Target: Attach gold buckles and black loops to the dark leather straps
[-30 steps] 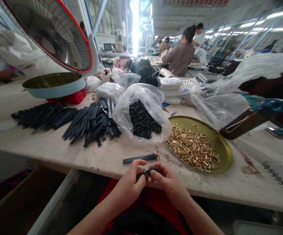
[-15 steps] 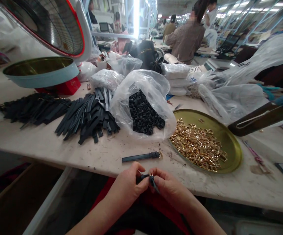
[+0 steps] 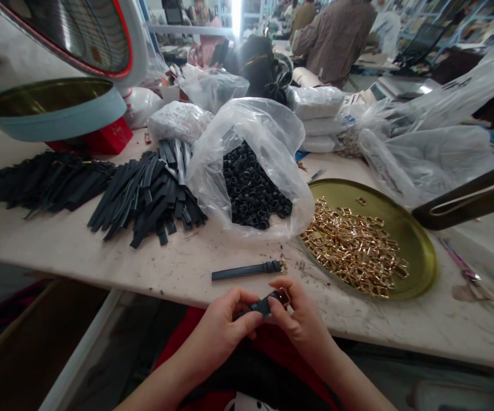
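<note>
At the front edge of the table both hands pinch one short black strap (image 3: 260,307) with a gold buckle (image 3: 283,295) at its right end. My left hand (image 3: 229,321) is closed on the strap's left part, thumb on top. Fingers of my right hand (image 3: 297,313) are closed around the buckle end. Just beyond them lies a similar buckled strap (image 3: 247,270), flat on the table. A gold-coloured round tray (image 3: 422,268) to the right bears a heap of gold buckles (image 3: 358,245). Small black loops (image 3: 255,185) fill an open plastic bag (image 3: 300,220) straight ahead.
Loose black straps (image 3: 148,197) are piled to the left, with another strap bundle (image 3: 44,180) beyond. A light-blue round pan (image 3: 54,125) stands on a red base near a fan (image 3: 80,34). Pink-handled scissors (image 3: 461,262) lie at the right. A person (image 3: 336,40) is across the table.
The strap between my hands has turned from folded to flatter, so its buckle now shows at the right. My view has tilted down slightly.
</note>
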{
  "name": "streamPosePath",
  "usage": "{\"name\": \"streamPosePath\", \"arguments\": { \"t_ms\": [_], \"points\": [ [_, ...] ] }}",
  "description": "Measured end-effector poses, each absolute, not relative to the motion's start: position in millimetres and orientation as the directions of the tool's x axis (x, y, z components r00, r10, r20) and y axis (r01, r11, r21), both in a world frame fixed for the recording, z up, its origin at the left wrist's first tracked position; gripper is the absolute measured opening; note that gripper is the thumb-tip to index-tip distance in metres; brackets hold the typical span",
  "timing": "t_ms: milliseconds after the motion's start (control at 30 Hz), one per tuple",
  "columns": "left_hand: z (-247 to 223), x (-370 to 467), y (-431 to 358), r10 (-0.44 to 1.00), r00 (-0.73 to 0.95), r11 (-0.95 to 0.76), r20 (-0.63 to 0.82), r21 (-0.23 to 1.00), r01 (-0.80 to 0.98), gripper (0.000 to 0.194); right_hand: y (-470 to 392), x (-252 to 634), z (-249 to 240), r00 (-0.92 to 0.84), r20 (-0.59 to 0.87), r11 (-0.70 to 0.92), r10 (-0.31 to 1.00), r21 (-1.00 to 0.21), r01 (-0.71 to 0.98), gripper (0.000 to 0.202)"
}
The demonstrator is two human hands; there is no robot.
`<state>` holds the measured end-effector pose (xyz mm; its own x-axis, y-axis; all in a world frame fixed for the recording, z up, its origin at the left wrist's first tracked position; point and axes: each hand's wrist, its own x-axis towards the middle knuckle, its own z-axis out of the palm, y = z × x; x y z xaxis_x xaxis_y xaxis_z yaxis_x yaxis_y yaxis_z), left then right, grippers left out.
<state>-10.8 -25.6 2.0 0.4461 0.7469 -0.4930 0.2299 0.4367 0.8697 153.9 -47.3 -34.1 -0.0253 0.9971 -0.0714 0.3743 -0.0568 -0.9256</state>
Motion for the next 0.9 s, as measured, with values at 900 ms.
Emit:
{"name": "streamPosePath", "arguments": {
  "t_ms": [900],
  "points": [
    [11.6,-8.9,-42.3,0.678,0.608,0.099,-0.412,0.872,0.479,0.023,-94.9,145.0,-37.9,-0.006,0.19,0.165,0.982,-0.837,0.521,0.017]
  ]
}}
